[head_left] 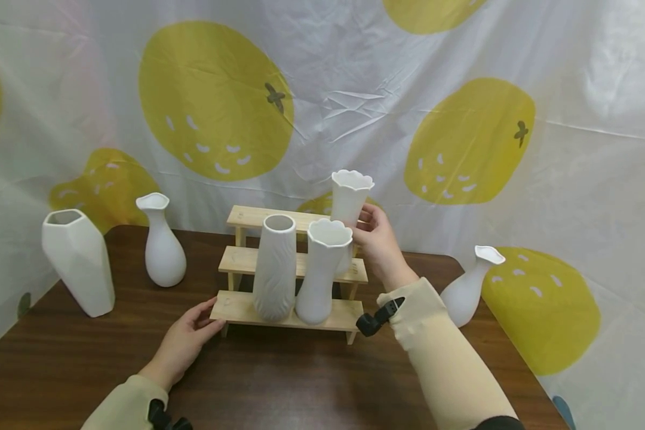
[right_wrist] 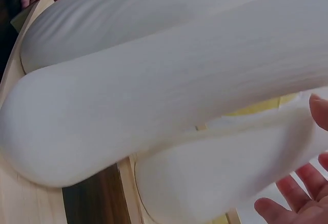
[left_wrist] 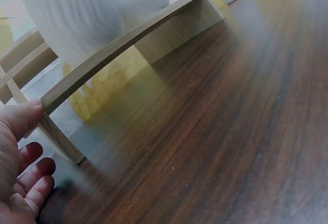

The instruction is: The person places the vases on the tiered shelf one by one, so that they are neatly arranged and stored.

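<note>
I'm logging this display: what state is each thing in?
Tiered wooden stand: upright
Textured vase: upright, bottom tier
Front scalloped vase: upright, bottom tier
Rear scalloped vase: upright, middle tier
Faceted vase: standing on table
Left flared vase: standing on table
Right flared vase: standing, partly hidden
Left hand: gripping bottom tier
Right hand: at rear vase, grip unclear
Printed cloth: creased

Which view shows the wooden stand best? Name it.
The head view: all three tiers of the wooden stand show, partly behind vases. Left wrist mainly shows its front shelf and legs; right wrist, only shelf pieces.
</note>
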Action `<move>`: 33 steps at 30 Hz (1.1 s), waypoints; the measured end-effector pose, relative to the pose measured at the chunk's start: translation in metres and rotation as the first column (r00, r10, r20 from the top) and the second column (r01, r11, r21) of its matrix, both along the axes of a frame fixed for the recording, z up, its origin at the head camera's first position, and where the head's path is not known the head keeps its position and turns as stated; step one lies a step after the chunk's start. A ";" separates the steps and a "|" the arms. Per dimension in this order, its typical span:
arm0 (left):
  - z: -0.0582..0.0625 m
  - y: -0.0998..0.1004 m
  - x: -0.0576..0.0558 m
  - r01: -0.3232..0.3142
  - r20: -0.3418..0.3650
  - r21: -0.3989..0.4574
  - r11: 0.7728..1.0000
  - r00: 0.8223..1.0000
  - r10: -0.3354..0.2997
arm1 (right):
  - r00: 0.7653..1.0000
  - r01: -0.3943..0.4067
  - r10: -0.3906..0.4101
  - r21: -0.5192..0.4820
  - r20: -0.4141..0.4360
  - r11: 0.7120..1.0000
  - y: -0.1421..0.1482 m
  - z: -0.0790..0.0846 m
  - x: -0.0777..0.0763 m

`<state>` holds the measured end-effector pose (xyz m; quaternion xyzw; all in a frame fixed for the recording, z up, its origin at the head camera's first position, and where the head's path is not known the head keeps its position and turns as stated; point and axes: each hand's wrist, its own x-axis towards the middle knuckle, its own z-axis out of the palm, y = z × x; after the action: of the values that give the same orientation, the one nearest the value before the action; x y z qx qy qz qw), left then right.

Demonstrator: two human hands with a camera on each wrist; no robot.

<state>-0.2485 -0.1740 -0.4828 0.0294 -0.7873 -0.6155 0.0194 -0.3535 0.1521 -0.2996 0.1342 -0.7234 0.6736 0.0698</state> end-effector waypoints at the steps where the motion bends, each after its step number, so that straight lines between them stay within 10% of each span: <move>1: 0.000 0.000 0.000 0.001 -0.004 0.000 1.000 1.000 -0.001 | 1.000 -0.007 0.007 0.002 0.002 1.000 0.003 0.000 0.001; 22: 0.000 0.000 0.000 0.001 -0.009 -0.007 1.000 1.000 -0.002 | 0.971 0.228 -0.236 -0.148 -0.038 0.962 0.048 -0.054 0.059; 33: 0.001 0.000 0.001 0.003 -0.008 -0.004 1.000 1.000 -0.003 | 0.964 0.256 -0.254 -0.018 0.076 0.966 0.052 -0.113 0.068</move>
<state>-0.2473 -0.1737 -0.4815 0.0255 -0.7886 -0.6140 0.0217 -0.2852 0.2043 -0.4130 0.0141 -0.7272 0.6736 0.1313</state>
